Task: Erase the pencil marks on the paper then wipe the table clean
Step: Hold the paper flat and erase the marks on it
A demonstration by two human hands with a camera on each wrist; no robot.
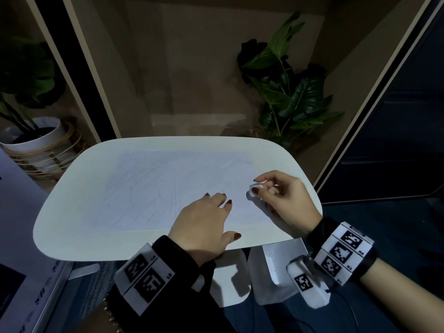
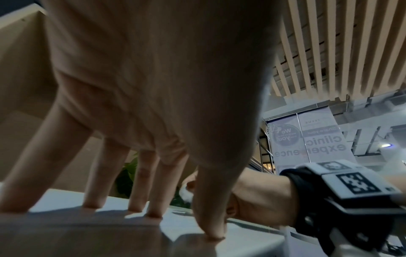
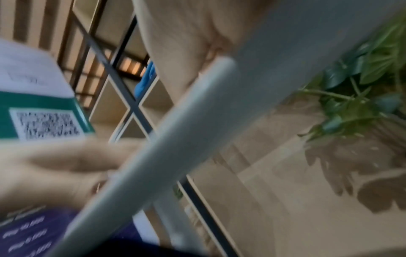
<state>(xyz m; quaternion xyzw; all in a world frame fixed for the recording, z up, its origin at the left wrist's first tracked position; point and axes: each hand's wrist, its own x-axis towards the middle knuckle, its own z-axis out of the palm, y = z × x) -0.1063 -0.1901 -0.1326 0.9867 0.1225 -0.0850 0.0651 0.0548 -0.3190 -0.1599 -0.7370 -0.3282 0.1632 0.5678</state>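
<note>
Left hand point(image 1: 204, 219) lies flat, fingers straight, pinning the paper point(image 1: 153, 188) so it stays put. Right hand point(image 1: 283, 198) pinches the eraser point(image 1: 255, 188), poised to rub.

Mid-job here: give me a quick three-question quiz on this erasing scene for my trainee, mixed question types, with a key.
1. True or false: the left hand lies flat with straight fingers on the paper.
2. Multiple choice: the right hand pinches A) a pencil, B) a small white eraser, C) a cloth.
3. Fill in: faint pencil marks remain visible across the paper, so the ______ step is not yet done.

Key: 1 true; 2 B; 3 erasing. The paper rests on the white table; a potted plant stands behind it.
</note>
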